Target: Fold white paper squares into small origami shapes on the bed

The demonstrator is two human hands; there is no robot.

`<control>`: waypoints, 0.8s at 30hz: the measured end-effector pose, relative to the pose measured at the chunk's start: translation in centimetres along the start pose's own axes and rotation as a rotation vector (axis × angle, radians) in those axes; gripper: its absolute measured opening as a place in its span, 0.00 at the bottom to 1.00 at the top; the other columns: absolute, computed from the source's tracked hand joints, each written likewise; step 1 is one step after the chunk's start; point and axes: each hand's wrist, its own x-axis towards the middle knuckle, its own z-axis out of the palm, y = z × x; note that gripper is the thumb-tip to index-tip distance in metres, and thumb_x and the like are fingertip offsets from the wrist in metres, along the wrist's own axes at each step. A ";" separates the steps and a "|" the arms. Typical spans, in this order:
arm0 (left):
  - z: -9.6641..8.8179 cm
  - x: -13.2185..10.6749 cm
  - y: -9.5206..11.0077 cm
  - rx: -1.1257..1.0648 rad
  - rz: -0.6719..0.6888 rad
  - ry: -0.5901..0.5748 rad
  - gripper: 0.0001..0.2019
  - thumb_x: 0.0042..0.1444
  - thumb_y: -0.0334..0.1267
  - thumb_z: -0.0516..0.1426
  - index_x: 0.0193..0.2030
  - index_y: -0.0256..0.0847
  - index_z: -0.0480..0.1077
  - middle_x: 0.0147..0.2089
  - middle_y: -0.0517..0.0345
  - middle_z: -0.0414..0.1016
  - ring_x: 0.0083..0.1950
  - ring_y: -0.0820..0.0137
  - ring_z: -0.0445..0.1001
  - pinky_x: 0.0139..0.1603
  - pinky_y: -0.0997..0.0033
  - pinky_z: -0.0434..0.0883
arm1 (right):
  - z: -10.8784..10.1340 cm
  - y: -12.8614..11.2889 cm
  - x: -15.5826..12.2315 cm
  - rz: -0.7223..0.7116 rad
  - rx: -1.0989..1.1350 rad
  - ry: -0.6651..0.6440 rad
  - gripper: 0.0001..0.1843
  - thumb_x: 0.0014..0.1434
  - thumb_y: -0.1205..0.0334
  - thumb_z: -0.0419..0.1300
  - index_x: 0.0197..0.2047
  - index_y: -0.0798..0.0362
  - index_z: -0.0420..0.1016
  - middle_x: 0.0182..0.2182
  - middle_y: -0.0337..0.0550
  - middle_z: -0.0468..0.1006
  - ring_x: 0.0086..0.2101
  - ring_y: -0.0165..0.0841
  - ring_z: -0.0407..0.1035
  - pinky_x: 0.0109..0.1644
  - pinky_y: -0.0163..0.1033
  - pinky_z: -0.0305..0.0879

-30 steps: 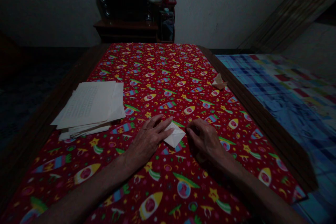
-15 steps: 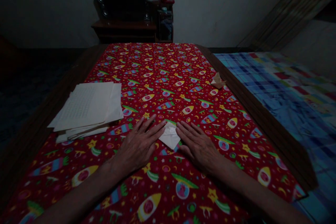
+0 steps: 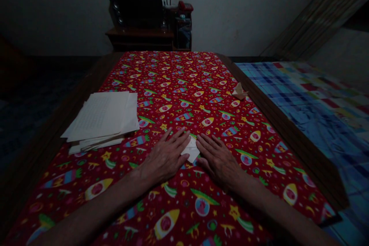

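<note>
The left hand (image 3: 167, 154) and right hand (image 3: 220, 159) lie open and flat, gripping nothing, fingertips at either side of the paper (image 3: 191, 153) between them, apparently to steady it; the sheets (image 3: 100, 117) (loosely stacked) sit outside the left hand, leaving both room.

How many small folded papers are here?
2: a white paper between the left hand and right hand, a brownish paper farther right on the cloth; others may be hidden.
</note>
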 end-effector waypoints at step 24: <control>-0.1 -0.8 -1.8 -0.171 0.000 0.045 0.20 0.60 0.31 0.50 0.60 0.39 0.61 0.60 0.52 0.66 0.62 0.64 0.61 0.62 0.58 0.62 | -1.4 1.3 2.3 -0.122 -0.012 -0.071 0.16 0.61 0.66 0.52 0.51 0.53 0.68 0.52 0.50 0.71 0.50 0.42 0.62 0.49 0.49 0.63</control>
